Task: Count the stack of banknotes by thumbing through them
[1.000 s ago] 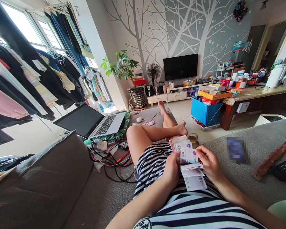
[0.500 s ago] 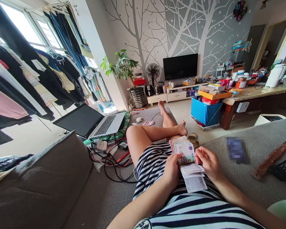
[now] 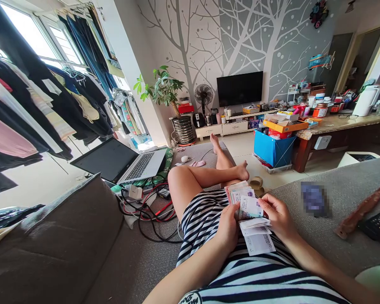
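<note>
A stack of banknotes (image 3: 238, 190) fans out above my lap, pale and pinkish at its far edge. My left hand (image 3: 227, 226) is closed around its left side, thumb on top. With thumb and fingers pinched, my right hand (image 3: 277, 215) grips the right edge of one banknote (image 3: 249, 206), which is bent up from the stack. Folded-down notes (image 3: 259, 242) hang toward me below both hands, over the striped clothing (image 3: 209, 215). The undersides of the stack and some fingers are hidden.
On the sofa to the left lie an open laptop (image 3: 144, 166) and tangled cables (image 3: 148, 228). A remote control (image 3: 378, 223) and a brown strip-like object (image 3: 364, 207) lie at right, near a blurred-out item (image 3: 315, 199). A blue box (image 3: 274, 147) stands beside the cluttered table (image 3: 335, 123).
My right hand has taken hold of the top note's right edge and bent it up to the left. My left hand stays in place around the stack.
</note>
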Demonstrator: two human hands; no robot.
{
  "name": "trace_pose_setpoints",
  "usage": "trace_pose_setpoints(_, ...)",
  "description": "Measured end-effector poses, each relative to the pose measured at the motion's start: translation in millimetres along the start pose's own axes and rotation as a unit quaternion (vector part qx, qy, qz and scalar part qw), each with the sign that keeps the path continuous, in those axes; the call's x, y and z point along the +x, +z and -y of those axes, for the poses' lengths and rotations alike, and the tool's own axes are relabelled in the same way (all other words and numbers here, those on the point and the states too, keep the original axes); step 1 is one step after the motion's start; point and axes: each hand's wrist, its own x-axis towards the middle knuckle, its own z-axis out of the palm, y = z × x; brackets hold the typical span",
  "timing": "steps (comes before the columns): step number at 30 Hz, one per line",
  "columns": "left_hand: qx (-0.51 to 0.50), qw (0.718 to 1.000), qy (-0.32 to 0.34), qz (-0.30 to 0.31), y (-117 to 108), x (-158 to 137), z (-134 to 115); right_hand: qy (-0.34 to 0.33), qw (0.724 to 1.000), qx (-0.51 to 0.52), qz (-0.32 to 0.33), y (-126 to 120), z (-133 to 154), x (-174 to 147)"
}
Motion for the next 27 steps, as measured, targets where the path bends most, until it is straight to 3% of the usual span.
trace_pose_setpoints(27,-0.010,1.000,0.007,0.009,0.0,0.5,1.2,-0.002,1.000,0.009,0.008,0.9,9.0,-3.0)
